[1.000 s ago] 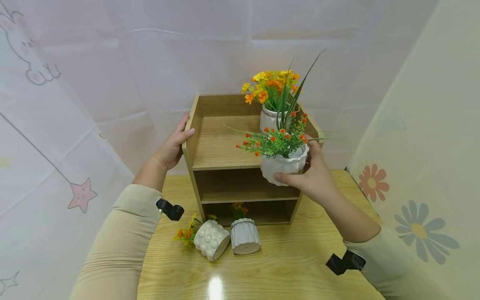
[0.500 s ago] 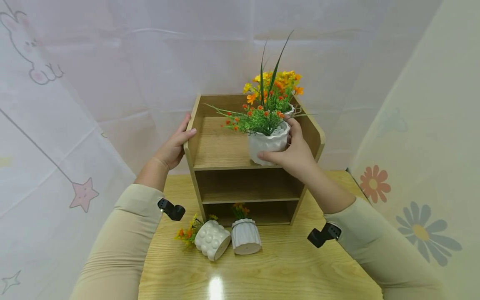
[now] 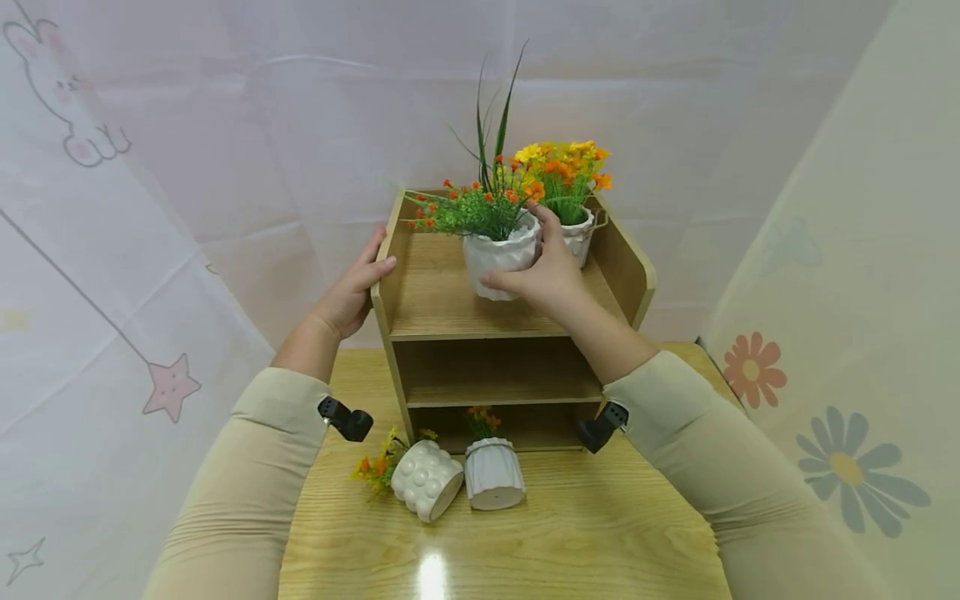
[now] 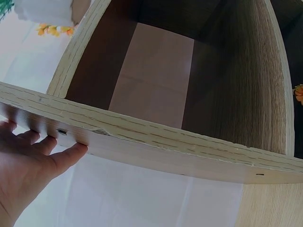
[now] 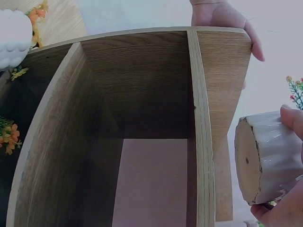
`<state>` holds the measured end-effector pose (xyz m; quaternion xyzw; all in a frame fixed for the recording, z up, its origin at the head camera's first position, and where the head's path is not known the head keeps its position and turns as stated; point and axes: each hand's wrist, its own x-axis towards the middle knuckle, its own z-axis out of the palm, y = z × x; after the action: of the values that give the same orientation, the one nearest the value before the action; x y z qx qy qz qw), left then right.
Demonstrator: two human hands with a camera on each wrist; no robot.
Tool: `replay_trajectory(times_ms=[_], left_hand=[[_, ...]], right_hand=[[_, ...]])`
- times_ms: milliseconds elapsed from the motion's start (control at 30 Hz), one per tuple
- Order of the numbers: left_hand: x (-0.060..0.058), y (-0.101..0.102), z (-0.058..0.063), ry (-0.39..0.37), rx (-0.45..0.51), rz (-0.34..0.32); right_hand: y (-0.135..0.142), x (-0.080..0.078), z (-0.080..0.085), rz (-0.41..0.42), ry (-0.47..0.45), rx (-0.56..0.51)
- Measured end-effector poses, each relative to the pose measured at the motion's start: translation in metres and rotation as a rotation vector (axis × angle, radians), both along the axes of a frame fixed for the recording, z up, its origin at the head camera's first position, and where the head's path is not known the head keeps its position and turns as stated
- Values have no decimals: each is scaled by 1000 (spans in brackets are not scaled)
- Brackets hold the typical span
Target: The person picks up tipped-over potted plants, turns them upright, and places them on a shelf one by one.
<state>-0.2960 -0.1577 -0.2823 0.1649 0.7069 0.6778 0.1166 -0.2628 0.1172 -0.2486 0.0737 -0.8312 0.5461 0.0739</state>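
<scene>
My right hand [image 3: 551,271] grips a white ribbed flowerpot [image 3: 498,260] with green leaves and small red-orange flowers. It holds the pot over the top shelf of a wooden shelf unit [image 3: 435,304]. In the right wrist view the pot's underside [image 5: 247,161] shows, apart from the shelf board. My left hand [image 3: 348,292] rests against the outside of the unit's left panel; the left wrist view shows the fingertips [image 4: 75,150] touching that panel. Behind the held pot, at the right of the top shelf, stands a white pot of yellow and orange flowers [image 3: 562,171].
On the wooden table [image 3: 600,517], a bubbled white pot [image 3: 426,479] and a ribbed white pot [image 3: 495,475] lie tipped before the unit, their flowers pointing away. Below the top are a middle shelf [image 3: 495,371] and a bottom one. A pale printed curtain [image 3: 300,125] hangs behind.
My right hand has carried the ribbed pot left and farther back, from the unit's right front to above the middle of the top shelf. The left hand stays on the side panel.
</scene>
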Motion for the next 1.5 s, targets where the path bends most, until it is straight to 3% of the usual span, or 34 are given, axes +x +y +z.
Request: replay_trajectory(times_ms=[500,933,1500], left_hand=[[4,0,1,2,9,-7],[8,-1,2,-10,-2,-4],[9,5,2,-11,18,-9]], right_hand=[[-31,-29,3,-51,0,40],[-47,-50,-4,-95,-7,9],[-43,-65,-15,-175,-46,13]])
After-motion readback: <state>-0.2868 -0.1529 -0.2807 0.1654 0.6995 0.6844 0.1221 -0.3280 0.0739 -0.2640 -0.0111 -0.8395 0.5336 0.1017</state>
